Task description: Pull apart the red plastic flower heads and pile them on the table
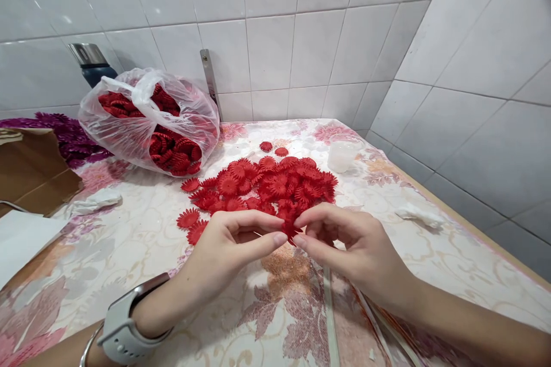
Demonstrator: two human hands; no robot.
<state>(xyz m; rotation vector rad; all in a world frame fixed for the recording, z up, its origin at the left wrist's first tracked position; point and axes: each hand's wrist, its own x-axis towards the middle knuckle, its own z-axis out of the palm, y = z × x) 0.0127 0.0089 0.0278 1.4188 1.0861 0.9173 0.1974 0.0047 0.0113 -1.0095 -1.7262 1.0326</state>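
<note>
Between my two hands, over the near edge of a pile, is a small red fabric flower (291,230) with pointed petals. My left hand (241,236) pinches it from the left with thumb and fingertips. From the other side, the thumb and fingers of my right hand (344,235) close on its right edge. Just beyond my fingers lies a loose heap of similar red flowers (262,180), with a few separate ones at its left and far sides. Parts of the held flower blend into the heap behind it.
A tied clear plastic bag (148,120) of red pieces stands at the back left, before a dark blue bottle (92,64). Purple flowers (69,135) and brown cardboard (37,166) are at left. A translucent cup (341,155) stands right of the heap; thin strips (374,321) lie under my right forearm.
</note>
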